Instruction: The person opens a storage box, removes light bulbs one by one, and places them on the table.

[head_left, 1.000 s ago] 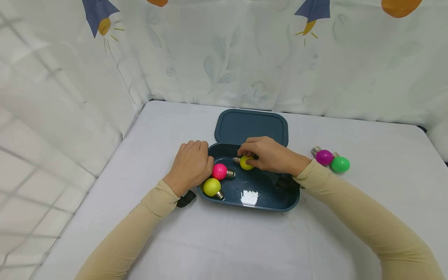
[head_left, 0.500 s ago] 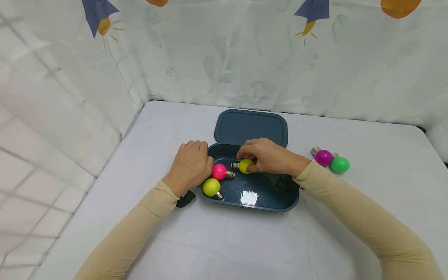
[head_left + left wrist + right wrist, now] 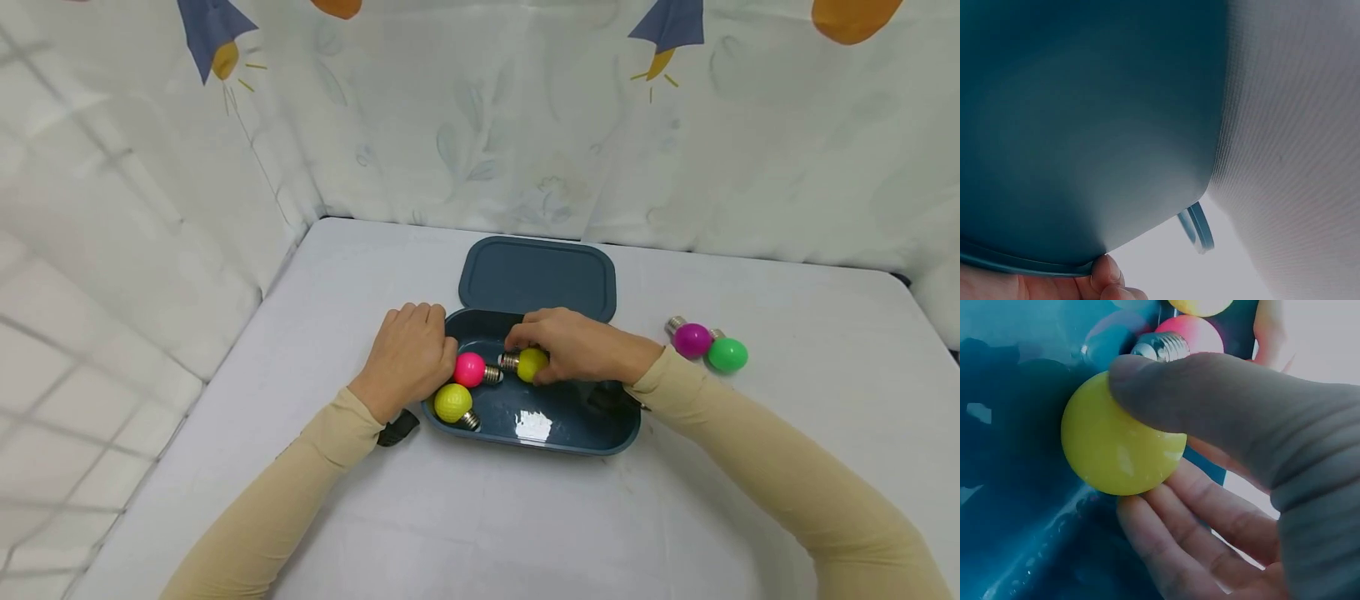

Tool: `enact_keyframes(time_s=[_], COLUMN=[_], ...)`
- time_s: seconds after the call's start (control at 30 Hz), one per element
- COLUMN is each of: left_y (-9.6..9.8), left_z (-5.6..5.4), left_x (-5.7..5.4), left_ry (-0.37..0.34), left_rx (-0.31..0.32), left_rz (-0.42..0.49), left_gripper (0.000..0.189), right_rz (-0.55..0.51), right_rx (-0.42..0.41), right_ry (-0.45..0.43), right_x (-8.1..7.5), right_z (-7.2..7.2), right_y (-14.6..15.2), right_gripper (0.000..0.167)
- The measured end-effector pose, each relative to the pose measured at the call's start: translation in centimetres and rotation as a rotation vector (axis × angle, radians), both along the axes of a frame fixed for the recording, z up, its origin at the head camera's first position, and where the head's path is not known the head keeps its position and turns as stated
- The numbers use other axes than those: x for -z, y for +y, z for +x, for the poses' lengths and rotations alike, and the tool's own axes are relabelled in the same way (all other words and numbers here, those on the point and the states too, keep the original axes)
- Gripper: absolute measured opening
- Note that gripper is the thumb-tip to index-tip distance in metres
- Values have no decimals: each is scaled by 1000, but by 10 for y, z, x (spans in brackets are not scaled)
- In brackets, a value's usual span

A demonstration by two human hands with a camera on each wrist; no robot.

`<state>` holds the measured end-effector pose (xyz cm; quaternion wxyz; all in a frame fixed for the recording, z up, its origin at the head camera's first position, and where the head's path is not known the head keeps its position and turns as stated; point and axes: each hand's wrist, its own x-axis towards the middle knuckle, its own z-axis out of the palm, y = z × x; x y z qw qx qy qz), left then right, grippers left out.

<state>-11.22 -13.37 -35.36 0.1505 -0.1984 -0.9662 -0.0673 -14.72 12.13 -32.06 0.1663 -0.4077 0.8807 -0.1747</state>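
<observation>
My right hand [image 3: 581,346] pinches a smooth yellow light bulb [image 3: 532,365] between thumb and fingers, low inside a dark blue plastic box [image 3: 570,443]. The bulb's metal screw base points left. Close up in the right wrist view, the thumb lies across the yellow globe [image 3: 1116,450] and the fingers are beneath it. My left hand [image 3: 408,358] grips the box's left rim; its fingertips [image 3: 1105,269] show at that rim in the left wrist view. Beside it inside the box lie a pink bulb [image 3: 469,369] and a dimpled yellow bulb [image 3: 453,403].
A flat blue lid [image 3: 536,275] lies just behind the box. To the right, a purple bulb [image 3: 692,340] and a green bulb [image 3: 727,355] lie together on the white-covered table [image 3: 525,533]. Pale patterned curtains [image 3: 480,125] hang behind.
My right hand has moved a little toward me inside the box, carrying the yellow bulb with it. The left hand stays on the rim.
</observation>
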Motion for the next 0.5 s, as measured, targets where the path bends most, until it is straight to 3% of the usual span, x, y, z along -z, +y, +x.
enact_keyframes(time_s=[0.5], left_y=[0], left_z=[1], left_x=[0], left_ry=[-18], left_rx=[-11], left_rz=[-7], left_gripper=[18], right_rz=[19], right_rx=[-10], right_ry=[7], right_x=[3], right_z=[4], right_y=[4], right_gripper=[49])
